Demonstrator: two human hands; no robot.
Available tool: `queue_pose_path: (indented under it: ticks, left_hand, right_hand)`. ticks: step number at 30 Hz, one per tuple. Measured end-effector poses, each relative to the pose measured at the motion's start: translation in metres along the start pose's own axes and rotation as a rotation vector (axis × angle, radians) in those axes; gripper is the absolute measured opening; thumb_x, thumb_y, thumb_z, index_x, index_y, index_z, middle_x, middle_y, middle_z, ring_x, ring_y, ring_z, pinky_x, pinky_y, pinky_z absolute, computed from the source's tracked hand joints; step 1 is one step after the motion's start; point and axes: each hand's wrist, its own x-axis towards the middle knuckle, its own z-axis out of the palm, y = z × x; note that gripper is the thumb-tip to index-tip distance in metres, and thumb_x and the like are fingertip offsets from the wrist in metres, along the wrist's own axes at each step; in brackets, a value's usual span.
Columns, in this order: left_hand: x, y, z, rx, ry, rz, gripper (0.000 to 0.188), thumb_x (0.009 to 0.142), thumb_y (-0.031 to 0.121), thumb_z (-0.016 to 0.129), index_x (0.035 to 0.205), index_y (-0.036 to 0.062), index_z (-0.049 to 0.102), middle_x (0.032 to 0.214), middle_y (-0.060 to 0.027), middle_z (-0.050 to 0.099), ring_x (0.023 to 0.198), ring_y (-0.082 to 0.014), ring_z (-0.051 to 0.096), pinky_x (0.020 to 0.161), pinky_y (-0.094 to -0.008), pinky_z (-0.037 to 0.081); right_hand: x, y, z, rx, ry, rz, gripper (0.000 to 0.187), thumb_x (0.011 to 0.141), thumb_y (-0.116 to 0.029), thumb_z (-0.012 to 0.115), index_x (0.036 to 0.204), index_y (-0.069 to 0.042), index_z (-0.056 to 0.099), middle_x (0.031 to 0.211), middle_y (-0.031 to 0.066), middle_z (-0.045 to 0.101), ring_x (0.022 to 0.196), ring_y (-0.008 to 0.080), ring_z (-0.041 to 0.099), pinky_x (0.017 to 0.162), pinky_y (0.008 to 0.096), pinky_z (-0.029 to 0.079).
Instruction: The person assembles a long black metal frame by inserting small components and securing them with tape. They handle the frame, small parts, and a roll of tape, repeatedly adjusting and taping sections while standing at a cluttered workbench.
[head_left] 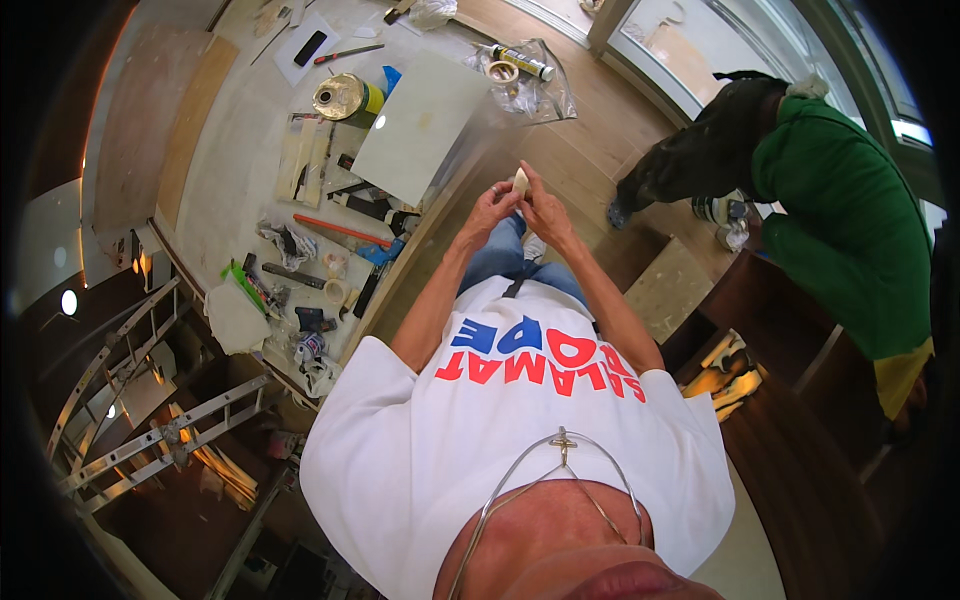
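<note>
In front of my waist, my two hands are close together with the fingertips meeting. A small, pale cream-coloured piece [521, 182] stands up between them, and its exact kind is too small to make out. My left hand [490, 212] is closed, its fingers pinched at the lower part of the piece. The fingers of my right hand [544, 212] are closed around its other side. The nearest thing to my left hand is a flat whitish panel [420, 125], lying on the cluttered worktable [225, 120].
On the table are a metal can [340, 97], an orange-and-blue tool [375, 250] and a plastic bag [545, 100] with a tape roll and sealant tube. A ladder [150, 455] stands lower left. At right, a person in green [840, 200] bends over the wooden floor [590, 150].
</note>
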Motion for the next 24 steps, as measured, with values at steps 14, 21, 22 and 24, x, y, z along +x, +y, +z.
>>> queue_pose_path:
  ticks: [14,21,22,24]
  left_hand:
    - [0.083,0.139,-0.114,0.857,0.859,0.596,0.018,0.093,0.017,0.071,0.103,0.0020,0.071,0.095,-0.0152,0.070,0.094,-0.0335,0.064,0.084,-0.0440,0.051]
    - [0.088,0.115,-0.145,1.178,0.814,0.231,0.020,0.087,0.016,0.071,0.105,0.0049,0.072,0.113,-0.0139,0.065,0.109,-0.0367,0.061,0.093,-0.0477,0.051]
    - [0.091,0.113,-0.142,1.168,0.799,0.166,0.024,0.086,0.017,0.073,0.107,0.0055,0.071,0.117,-0.0143,0.064,0.112,-0.0369,0.060,0.095,-0.0484,0.051]
    - [0.093,0.116,-0.136,1.163,0.829,0.094,0.030,0.084,0.017,0.075,0.111,0.0065,0.070,0.120,-0.0149,0.063,0.115,-0.0374,0.059,0.096,-0.0490,0.050]
  right_hand:
    - [0.101,0.072,-0.145,-0.034,0.283,0.290,0.065,0.094,-0.020,0.064,0.154,-0.008,0.040,0.099,0.0164,0.074,0.089,0.0241,0.071,0.084,0.0367,0.055]
    - [0.145,0.084,-0.169,0.182,0.131,0.349,0.052,0.096,-0.016,0.063,0.143,0.001,0.051,0.101,0.0139,0.072,0.087,0.0195,0.069,0.082,0.0335,0.055]
    - [0.161,0.058,-0.173,0.224,0.094,0.324,0.050,0.097,-0.014,0.062,0.143,0.000,0.051,0.103,0.0139,0.072,0.089,0.0194,0.069,0.084,0.0337,0.055]
    - [0.207,-0.017,-0.186,0.230,0.023,0.103,0.046,0.098,-0.011,0.063,0.142,-0.001,0.054,0.106,0.0148,0.073,0.094,0.0196,0.069,0.087,0.0343,0.055]
